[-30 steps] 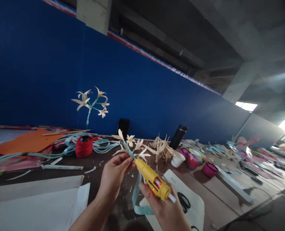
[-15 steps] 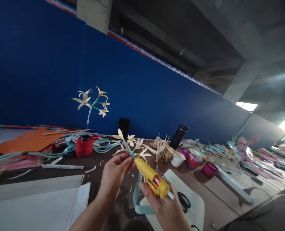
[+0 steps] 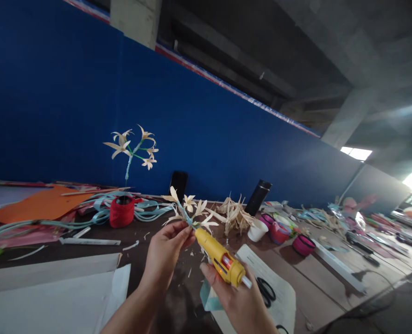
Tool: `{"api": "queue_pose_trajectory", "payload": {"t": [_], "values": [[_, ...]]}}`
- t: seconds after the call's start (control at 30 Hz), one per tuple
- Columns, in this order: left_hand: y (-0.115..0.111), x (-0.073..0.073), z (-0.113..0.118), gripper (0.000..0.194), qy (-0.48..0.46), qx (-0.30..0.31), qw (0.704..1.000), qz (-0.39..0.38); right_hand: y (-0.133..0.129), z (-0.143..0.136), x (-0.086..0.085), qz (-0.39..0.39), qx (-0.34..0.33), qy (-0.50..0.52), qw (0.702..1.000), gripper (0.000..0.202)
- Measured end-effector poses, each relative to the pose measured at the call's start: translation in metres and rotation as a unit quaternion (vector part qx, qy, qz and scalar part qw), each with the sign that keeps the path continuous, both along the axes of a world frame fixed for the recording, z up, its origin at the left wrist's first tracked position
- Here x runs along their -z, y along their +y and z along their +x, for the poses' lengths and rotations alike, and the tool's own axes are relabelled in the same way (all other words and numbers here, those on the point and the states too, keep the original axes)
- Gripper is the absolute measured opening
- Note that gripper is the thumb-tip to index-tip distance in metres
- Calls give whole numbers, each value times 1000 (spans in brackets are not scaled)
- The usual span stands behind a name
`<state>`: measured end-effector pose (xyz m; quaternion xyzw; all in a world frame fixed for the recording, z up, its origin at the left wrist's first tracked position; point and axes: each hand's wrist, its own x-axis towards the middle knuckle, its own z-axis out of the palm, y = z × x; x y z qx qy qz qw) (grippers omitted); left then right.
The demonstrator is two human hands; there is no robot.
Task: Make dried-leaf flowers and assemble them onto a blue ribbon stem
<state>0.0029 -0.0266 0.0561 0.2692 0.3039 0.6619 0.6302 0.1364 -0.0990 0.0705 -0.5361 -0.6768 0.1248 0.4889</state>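
Pinched in my left hand (image 3: 169, 248) is the stem of a cream flower spray (image 3: 189, 204), just above the table's middle. My right hand (image 3: 235, 290) wraps round a yellow glue gun (image 3: 219, 256), whose nozzle end meets the stem by my left fingertips. A white glue stick pokes out of the gun's back. Pale blue ribbon (image 3: 211, 299) hangs below, beside my right hand; its upper part is hidden. A finished-looking flower spray (image 3: 132, 150) stands upright in a red holder (image 3: 121, 212) at the back left.
Black scissors (image 3: 266, 290) lie on paper (image 3: 285, 297) at my right. Behind are a white cup (image 3: 257, 230), dried husks (image 3: 234, 215), a black bottle (image 3: 258, 197) and a phone (image 3: 178, 184). White sheets (image 3: 49, 297) cover the front left; a blue partition (image 3: 192, 120) rises behind.
The pale blue ribbon has shifted; its loop beside my right hand is now shorter and lower. Both hands, the glue gun and the flower spray have hardly moved.
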Motion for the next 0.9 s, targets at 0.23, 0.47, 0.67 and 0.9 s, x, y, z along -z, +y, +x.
{"api": "queue_pose_trajectory", "payload": {"t": [0.23,0.47,0.67,0.9], "values": [[3,4,0,28,0,0,1000,3,1,5,-6,-13,-23,-32,999,21],[3,5,1,27,10,2,1000,16,4,8,4,18,-15,-45,999,23],[5,7,0,26,11,3,1000,22,4,9,11,31,20,-53,998,25],[4,5,1,26,9,3,1000,17,8,10,20,40,12,-49,998,26]]}}
